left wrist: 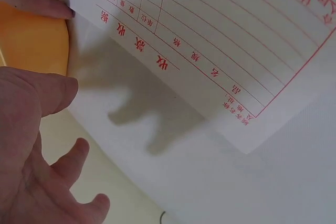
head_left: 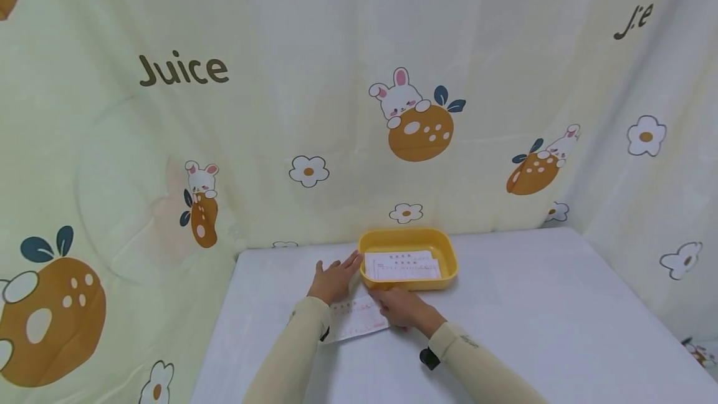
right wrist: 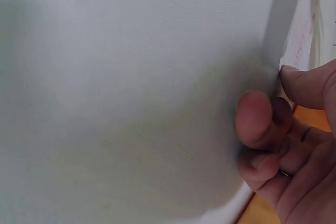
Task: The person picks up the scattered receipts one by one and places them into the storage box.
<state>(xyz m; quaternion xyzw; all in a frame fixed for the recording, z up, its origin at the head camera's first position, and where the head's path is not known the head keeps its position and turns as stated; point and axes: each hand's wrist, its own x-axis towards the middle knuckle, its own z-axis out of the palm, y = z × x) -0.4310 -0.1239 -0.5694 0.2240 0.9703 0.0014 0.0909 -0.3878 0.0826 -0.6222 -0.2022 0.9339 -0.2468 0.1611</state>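
A printed receipt form [head_left: 358,319] with red lines and red characters lies on the white table in front of a yellow tray [head_left: 408,285]. My right hand [head_left: 405,308] pinches the form's edge near the tray; in the right wrist view the thumb [right wrist: 310,85] and curled fingers meet at that edge. My left hand [head_left: 335,280] is at the tray's left front corner, beyond the form, with spread fingers. In the left wrist view the left hand [left wrist: 31,124] holds nothing, and the form [left wrist: 220,40] fills the upper right.
Inside the tray lies a stack of similar printed forms [head_left: 404,268]. The white table [head_left: 516,317] stretches to both sides. Behind it hangs a curtain [head_left: 336,111] printed with rabbits, oranges and flowers.
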